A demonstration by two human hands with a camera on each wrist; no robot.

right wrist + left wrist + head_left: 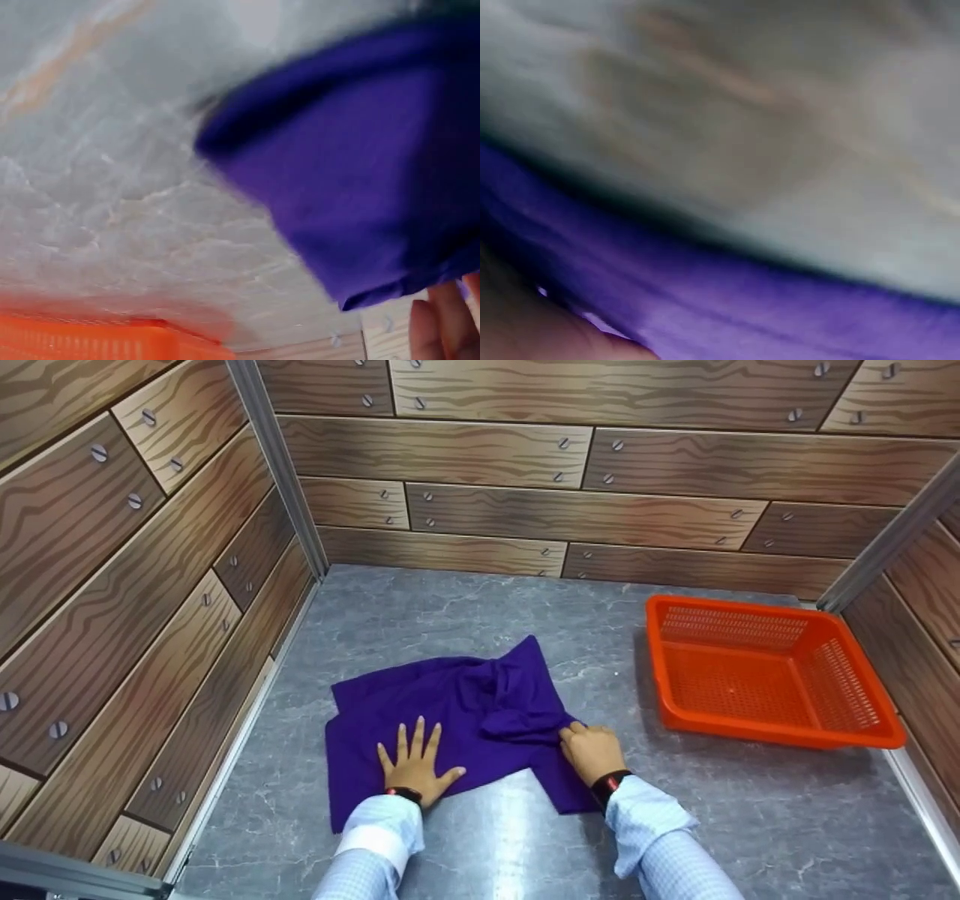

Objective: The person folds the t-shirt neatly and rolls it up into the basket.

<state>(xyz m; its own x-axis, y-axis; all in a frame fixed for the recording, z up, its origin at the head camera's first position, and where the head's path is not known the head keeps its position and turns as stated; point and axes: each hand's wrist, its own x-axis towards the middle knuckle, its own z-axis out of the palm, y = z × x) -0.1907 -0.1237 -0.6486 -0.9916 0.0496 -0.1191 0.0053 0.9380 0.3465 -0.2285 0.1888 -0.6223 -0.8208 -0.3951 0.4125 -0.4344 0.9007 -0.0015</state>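
A crumpled purple garment (442, 690) lies spread on the grey marbled surface, bunched into folds at its right half, with one corner pointing to the back. My left hand (414, 769) rests flat on its lower left part, fingers spread wide. At the right edge my right hand (592, 751) grips the cloth with curled fingers, and a flap hangs toward me below it. In the left wrist view the garment's edge (742, 300) runs past part of my hand (562, 334). The right wrist view shows my fingertips (442, 322) at the edge of the purple cloth (352, 180).
An orange perforated plastic basket (780, 731) stands to the right, apart from the garment. Wood-patterned panels (480, 457) enclose the back and both sides, with metal posts (281, 465) at the corners. The grey surface (420, 607) shows behind the cloth.
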